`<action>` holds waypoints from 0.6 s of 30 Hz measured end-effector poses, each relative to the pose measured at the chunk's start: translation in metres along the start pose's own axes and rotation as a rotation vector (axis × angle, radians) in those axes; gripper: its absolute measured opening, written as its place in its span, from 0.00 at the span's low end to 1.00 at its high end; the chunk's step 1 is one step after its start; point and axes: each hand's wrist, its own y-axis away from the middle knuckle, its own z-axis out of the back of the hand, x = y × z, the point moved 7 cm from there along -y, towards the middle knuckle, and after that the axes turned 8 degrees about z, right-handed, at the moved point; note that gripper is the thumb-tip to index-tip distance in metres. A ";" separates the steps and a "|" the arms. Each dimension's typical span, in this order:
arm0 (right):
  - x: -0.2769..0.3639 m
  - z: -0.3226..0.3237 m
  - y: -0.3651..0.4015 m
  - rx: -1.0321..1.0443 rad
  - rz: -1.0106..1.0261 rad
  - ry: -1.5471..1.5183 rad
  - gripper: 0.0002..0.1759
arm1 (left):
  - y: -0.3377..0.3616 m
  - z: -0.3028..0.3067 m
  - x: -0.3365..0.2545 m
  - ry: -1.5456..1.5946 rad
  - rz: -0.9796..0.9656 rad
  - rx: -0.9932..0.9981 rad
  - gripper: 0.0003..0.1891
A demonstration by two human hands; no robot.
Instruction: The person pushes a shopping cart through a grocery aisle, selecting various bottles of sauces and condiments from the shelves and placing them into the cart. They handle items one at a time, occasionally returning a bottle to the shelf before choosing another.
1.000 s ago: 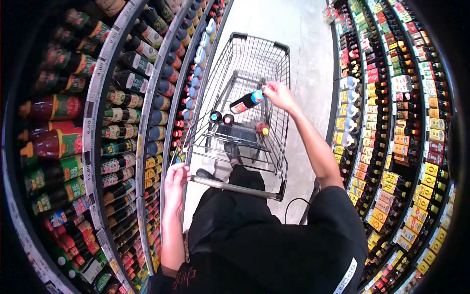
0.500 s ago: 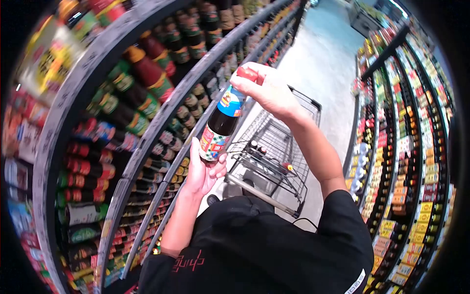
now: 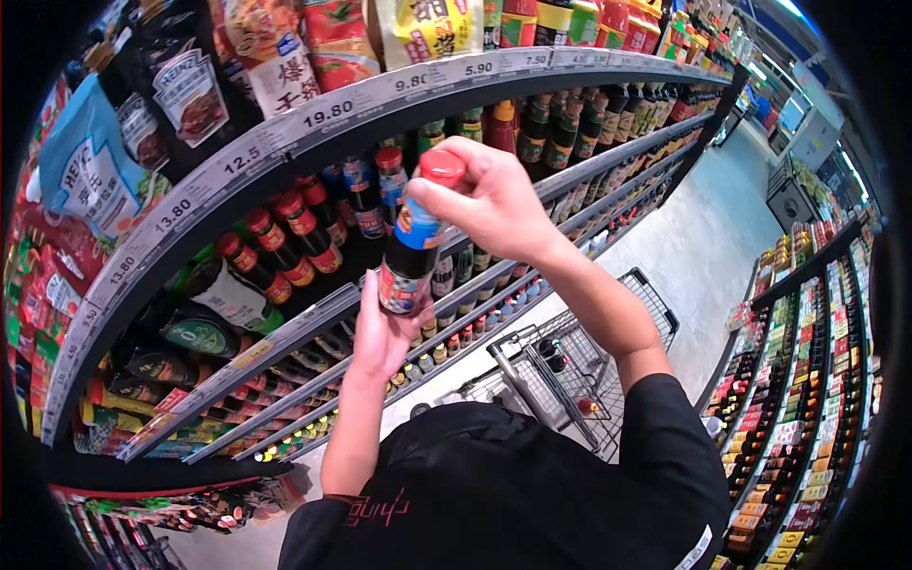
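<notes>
A dark sauce bottle [image 3: 412,249] with a red cap and a blue neck label is held between my two hands, tilted slightly, in front of the shelf. My right hand [image 3: 484,195] grips it at the cap and neck, thumb and fingers closed round the top. Cupped around the lower part is my left hand [image 3: 385,328], its thumb up along the side and its fingers partly hidden behind the bottle. Similar bottles with blue labels [image 3: 363,195] stand on the shelf just behind. To their left are red-capped bottles [image 3: 294,233].
A long curved shelf edge [image 3: 328,106] with price tags runs across the left and top. Below it are more shelf rows. A wire shopping cart [image 3: 579,370] holding a few bottles stands at the right. Another stocked shelf [image 3: 788,399] lines the aisle's far side.
The view has swung toward the left shelf, so the cart and aisle sit farther right and lower. The bottle has shifted slightly left in view, still in both hands.
</notes>
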 end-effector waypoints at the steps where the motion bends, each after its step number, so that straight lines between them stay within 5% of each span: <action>1: 0.003 -0.008 -0.006 0.030 0.025 0.121 0.12 | 0.001 0.009 -0.014 -0.170 -0.079 -0.039 0.23; 3: -0.004 -0.024 -0.016 0.055 0.094 0.197 0.13 | 0.009 0.019 -0.046 -0.455 -0.368 -0.265 0.19; 5: -0.003 -0.034 -0.025 0.081 0.122 0.248 0.14 | 0.008 0.033 -0.067 -0.771 -0.465 -0.291 0.16; 13: -0.023 -0.059 -0.043 0.091 0.316 0.542 0.18 | -0.011 0.027 -0.094 -1.299 -0.634 -0.338 0.28; 18: -0.040 -0.065 -0.042 0.078 0.323 0.614 0.19 | -0.023 0.027 -0.089 -1.405 -0.580 -0.382 0.29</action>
